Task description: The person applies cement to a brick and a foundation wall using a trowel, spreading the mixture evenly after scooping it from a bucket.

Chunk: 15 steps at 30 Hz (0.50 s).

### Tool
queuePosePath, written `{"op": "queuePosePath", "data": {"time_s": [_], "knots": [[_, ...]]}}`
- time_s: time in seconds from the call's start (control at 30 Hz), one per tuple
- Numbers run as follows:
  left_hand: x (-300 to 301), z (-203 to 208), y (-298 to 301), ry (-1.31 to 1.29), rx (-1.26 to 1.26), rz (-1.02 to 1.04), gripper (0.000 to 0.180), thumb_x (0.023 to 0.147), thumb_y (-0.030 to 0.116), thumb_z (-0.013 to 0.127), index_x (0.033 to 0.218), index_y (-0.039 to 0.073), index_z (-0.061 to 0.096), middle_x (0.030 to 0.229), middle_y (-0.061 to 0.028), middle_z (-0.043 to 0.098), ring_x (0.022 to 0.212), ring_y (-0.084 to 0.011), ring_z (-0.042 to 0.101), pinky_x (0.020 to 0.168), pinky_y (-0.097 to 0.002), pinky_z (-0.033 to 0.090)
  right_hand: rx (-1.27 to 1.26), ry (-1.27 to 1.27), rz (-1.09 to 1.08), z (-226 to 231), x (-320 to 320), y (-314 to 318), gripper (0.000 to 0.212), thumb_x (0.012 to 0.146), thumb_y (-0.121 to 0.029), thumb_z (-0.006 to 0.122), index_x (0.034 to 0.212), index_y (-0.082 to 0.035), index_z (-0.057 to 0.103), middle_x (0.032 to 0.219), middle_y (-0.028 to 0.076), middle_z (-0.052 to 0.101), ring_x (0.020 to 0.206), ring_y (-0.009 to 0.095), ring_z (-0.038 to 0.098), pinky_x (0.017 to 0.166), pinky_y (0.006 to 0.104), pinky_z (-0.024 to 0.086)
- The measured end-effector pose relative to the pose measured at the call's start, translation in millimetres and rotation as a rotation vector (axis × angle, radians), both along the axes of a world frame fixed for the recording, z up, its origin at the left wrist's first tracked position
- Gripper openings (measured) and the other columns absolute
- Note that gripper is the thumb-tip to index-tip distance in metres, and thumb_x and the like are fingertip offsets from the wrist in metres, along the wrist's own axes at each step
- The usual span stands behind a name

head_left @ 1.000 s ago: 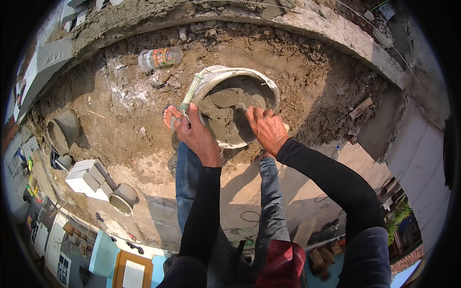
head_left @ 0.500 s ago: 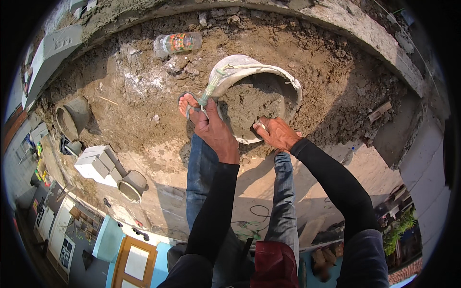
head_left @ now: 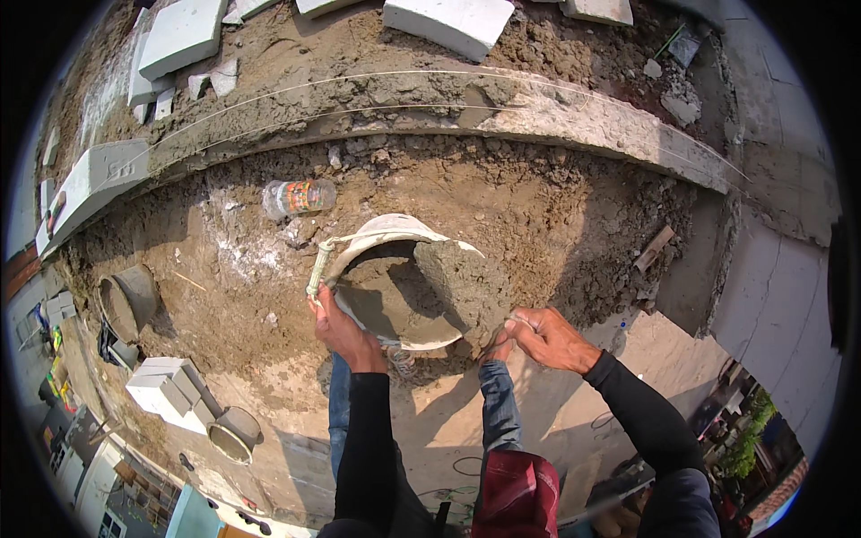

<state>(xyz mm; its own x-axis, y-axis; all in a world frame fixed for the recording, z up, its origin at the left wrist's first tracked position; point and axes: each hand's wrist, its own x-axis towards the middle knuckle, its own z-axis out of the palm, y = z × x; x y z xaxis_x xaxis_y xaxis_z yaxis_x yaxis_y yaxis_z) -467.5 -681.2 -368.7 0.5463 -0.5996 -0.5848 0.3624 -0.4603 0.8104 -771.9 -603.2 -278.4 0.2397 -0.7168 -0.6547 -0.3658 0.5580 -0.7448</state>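
A pale bucket (head_left: 392,224) holds wet grey mortar (head_left: 381,291) and leans toward me on the dirt. My left hand (head_left: 348,336) is closed round the rope handle (head_left: 318,267) at the bucket's left side. Over the right rim, a thick slab of mortar (head_left: 466,282) is raised on what looks like a trowel (head_left: 517,319). Its blade is hidden under the load. My right hand (head_left: 556,341), right of the bucket, grips the trowel's handle, which the fingers mostly cover.
Beyond the bucket runs a low concrete footing (head_left: 619,134) with mortar and strings along it. White blocks (head_left: 448,25) lie past it. A plastic bottle (head_left: 300,197) is on the dirt. Leftward are two more buckets (head_left: 134,300) and stacked blocks (head_left: 170,390). A wood scrap (head_left: 653,248) lies rightward.
My right hand has moved out of the bucket to the right, lifting mortar over the rim. The left hand still holds the rope handle. The view has tilted up, showing more of the footing.
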Motion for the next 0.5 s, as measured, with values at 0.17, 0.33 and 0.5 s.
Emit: {"op": "queuePosePath", "data": {"time_s": [0.17,0.33,0.5], "knots": [[-11.2,14.5,-11.3,-0.057,0.038,0.029,0.028,0.103,0.028,0.058,0.107,0.001,0.064,0.091,-0.0075,0.066,0.074,-0.0175,0.065,0.063,-0.0321,0.056,-0.176,0.351,-0.094,6.5,-86.6,-94.2,0.048,0.104,-0.04,0.046,0.082,0.003,0.051,0.06,0.007,0.042,0.057,0.016,0.037,0.055,0.038,0.035],[-9.2,-0.1,-8.7,-0.12,0.02,-0.007,0.032,0.103,0.031,0.059,0.101,0.0,0.067,0.088,-0.0086,0.067,0.074,-0.0192,0.067,0.062,-0.0328,0.057,-0.799,1.003,0.083,-29.5,-157.8,-179.3,0.035,0.105,-0.039,0.051,0.103,-0.005,0.058,0.07,0.014,0.06,0.054,0.031,0.053,0.055,0.0449,0.045],[-17.9,9.2,-11.2,0.031,0.028,0.032,0.024,0.1,0.024,0.062,0.108,0.002,0.066,0.098,-0.004,0.061,0.086,-0.0137,0.06,0.07,-0.0299,0.052,-0.9,1.362,0.445,-75.4,-187.7,-190.6,0.026,0.102,-0.037,0.056,0.11,-0.013,0.058,0.092,0.004,0.06,0.081,0.025,0.063,0.066,0.0404,0.053]]}}
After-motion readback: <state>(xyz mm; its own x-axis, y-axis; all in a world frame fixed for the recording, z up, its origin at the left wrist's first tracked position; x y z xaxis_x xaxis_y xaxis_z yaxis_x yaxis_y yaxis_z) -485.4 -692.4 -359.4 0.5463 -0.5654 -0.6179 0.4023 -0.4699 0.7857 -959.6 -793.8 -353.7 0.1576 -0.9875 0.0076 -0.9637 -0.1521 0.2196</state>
